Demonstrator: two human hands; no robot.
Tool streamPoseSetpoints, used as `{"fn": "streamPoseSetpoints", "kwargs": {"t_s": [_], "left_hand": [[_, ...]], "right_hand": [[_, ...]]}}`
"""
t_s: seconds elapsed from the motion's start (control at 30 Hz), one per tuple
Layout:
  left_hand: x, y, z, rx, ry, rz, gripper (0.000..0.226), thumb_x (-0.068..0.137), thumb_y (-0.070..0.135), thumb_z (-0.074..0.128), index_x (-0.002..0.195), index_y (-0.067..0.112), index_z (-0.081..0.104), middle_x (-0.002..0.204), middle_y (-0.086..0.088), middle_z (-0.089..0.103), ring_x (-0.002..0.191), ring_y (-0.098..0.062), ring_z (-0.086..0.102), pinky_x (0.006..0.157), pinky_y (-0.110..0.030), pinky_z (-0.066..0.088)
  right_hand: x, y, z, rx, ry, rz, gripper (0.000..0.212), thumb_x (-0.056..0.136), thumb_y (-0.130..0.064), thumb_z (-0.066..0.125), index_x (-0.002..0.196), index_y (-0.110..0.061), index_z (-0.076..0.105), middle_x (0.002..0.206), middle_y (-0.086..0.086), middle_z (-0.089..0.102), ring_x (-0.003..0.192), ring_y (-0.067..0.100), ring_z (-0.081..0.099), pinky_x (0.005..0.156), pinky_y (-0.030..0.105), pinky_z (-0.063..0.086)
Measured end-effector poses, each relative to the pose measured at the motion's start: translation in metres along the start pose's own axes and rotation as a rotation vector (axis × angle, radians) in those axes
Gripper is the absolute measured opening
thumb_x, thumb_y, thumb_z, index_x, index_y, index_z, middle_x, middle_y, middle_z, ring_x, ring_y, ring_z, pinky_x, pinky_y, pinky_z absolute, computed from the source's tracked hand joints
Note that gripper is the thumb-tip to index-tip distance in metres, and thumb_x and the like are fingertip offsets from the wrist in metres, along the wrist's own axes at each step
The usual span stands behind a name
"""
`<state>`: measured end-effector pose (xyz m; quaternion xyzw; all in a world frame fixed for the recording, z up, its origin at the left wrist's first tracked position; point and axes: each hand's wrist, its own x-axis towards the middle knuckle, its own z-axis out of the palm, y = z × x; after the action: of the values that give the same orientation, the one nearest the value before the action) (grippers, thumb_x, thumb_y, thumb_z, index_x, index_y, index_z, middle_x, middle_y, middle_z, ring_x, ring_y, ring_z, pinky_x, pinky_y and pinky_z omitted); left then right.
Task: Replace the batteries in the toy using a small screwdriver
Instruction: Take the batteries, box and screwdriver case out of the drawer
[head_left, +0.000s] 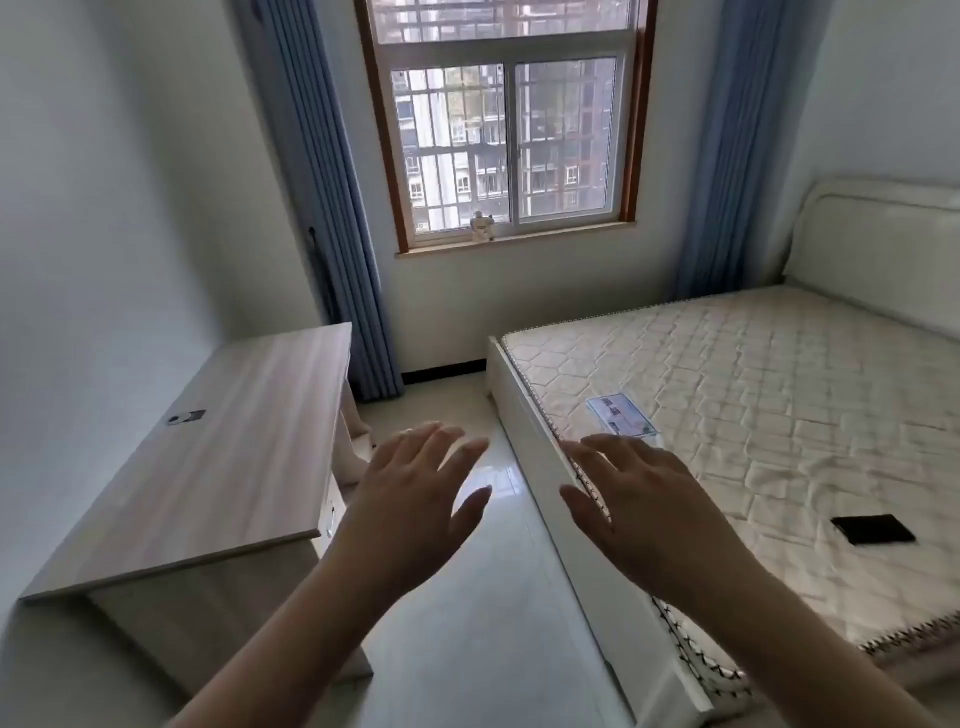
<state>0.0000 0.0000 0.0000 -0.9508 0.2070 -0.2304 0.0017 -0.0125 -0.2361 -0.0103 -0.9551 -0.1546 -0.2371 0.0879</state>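
1. Left hand (415, 499), right hand (636, 506): fingers spread, holding nothing, above floor.
2. Toy (482, 227): small white figure, window sill, well apart. Probably light, rigid plastic; grasp around body.

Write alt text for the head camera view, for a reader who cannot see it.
A person's left hand and right hand reach forward, open and empty, over a pale floor between a wooden desk and a bare mattress. A small white figure stands on the windowsill ahead; a flat black object lies on the mattress.
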Motion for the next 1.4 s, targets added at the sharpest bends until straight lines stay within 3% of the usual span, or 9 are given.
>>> {"fn": "streamPoseSetpoints", "kwargs": {"t_s": [0.3, 0.73, 1.07, 1.4], "left_hand": [[0.022, 0.007, 0.065, 0.072, -0.038, -0.219, 0.054, 0.092, 0.050, 0.037, 0.135, 0.021, 0.052, 0.127, -0.004, 0.059, 0.122, -0.029, 0.051, 0.100, -0.043, 0.037], [0.054, -0.081, 0.151, 0.025, -0.140, -0.252, 0.056, 0.092, 0.049, 0.036, 0.142, 0.024, 0.042, 0.134, -0.003, 0.055, 0.127, -0.026, 0.049, 0.106, -0.041, 0.036], [0.116, -0.162, 0.220, -0.096, -0.210, -0.285, 0.055, 0.093, 0.049, 0.036, 0.141, 0.023, 0.042, 0.137, -0.003, 0.053, 0.131, -0.026, 0.046, 0.106, -0.043, 0.038], [0.207, -0.188, 0.294, -0.126, -0.274, -0.324, 0.057, 0.093, 0.051, 0.031, 0.143, 0.024, 0.040, 0.138, -0.004, 0.052, 0.131, -0.027, 0.045, 0.107, -0.045, 0.038]], "right_hand": [[0.036, 0.055, 0.065, -0.002, -0.005, -0.025, 0.046, 0.092, -0.044, 0.038, 0.120, -0.018, 0.063, 0.115, 0.003, 0.065, 0.108, 0.023, 0.061, 0.091, 0.038, 0.048], [0.146, 0.029, 0.171, -0.011, -0.207, -0.183, 0.051, 0.094, -0.048, 0.032, 0.129, -0.020, 0.058, 0.122, 0.006, 0.063, 0.116, 0.026, 0.058, 0.097, 0.042, 0.048], [0.229, 0.024, 0.241, -0.035, -0.315, -0.143, 0.053, 0.095, -0.046, 0.029, 0.130, -0.018, 0.056, 0.124, 0.006, 0.062, 0.118, 0.027, 0.056, 0.097, 0.042, 0.045], [0.312, 0.062, 0.315, 0.008, -0.353, -0.133, 0.053, 0.094, -0.047, 0.029, 0.136, -0.021, 0.049, 0.138, 0.007, 0.052, 0.121, 0.026, 0.055, 0.094, 0.043, 0.048]]}}
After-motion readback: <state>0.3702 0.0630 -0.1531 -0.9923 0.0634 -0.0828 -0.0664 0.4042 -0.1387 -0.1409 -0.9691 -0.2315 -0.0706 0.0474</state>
